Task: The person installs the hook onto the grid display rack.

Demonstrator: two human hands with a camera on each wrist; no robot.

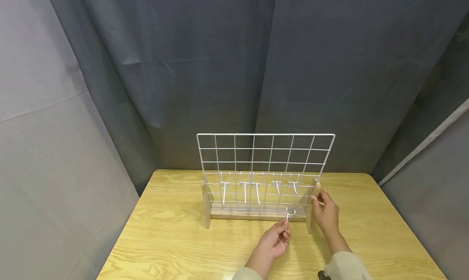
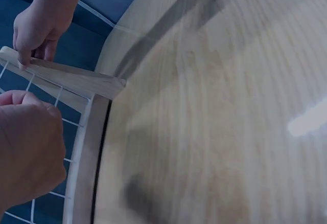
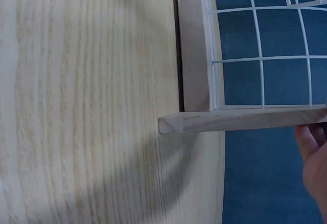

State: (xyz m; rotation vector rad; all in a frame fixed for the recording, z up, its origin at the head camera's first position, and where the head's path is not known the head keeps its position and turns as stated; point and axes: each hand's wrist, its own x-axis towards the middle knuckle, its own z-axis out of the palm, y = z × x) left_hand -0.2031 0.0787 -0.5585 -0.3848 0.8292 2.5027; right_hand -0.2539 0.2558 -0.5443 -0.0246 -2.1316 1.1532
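Observation:
A white wire grid panel stands upright between two wooden side posts on a wooden base bar. Several white wire hooks hang in a row across its middle. My left hand pinches another white hook by its prong, in front of the panel's lower right part. On the right side, my right hand holds the edge of the right wooden post between thumb and fingers. The left wrist view shows the back of my left hand, which hides the hook.
The rack stands on a yellow wood-grain table, near its back edge. Dark grey curtains hang behind, and pale grey cloth hangs at the left. A small black object shows beside the right sleeve.

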